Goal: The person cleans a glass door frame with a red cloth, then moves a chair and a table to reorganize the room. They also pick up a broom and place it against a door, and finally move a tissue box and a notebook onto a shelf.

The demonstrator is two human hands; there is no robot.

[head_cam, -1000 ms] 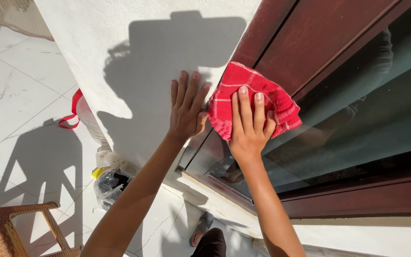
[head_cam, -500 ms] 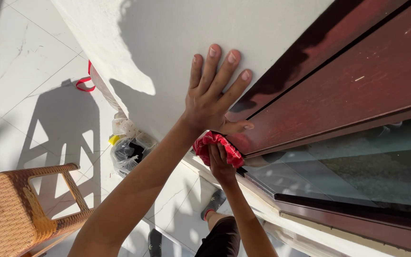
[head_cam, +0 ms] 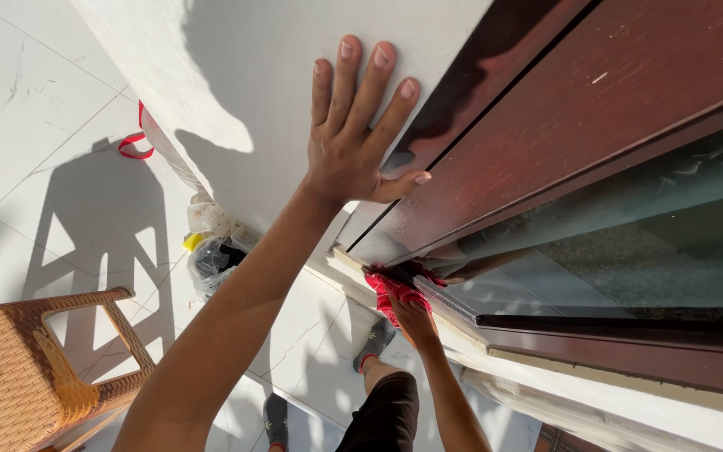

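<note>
Pressing the red cloth (head_cam: 395, 291) lower, right hand (head_cam: 412, 318) has dropped.

stool: a woven-look tan plastic stool (head_cam: 35, 356) stands on the floor at the lower left corner of the view.
floor: white tiles (head_cam: 18, 125) in sun and shadow.
bag: a clear plastic bag (head_cam: 215, 255) of dark things, with something yellow, lies at the wall's foot.
strap: a red loop (head_cam: 134, 144) shows at the wall's edge.

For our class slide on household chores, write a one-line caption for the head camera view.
Left hand braced flat on the white wall, right hand pressing a red cloth into the dark window frame's lower corner.
</note>
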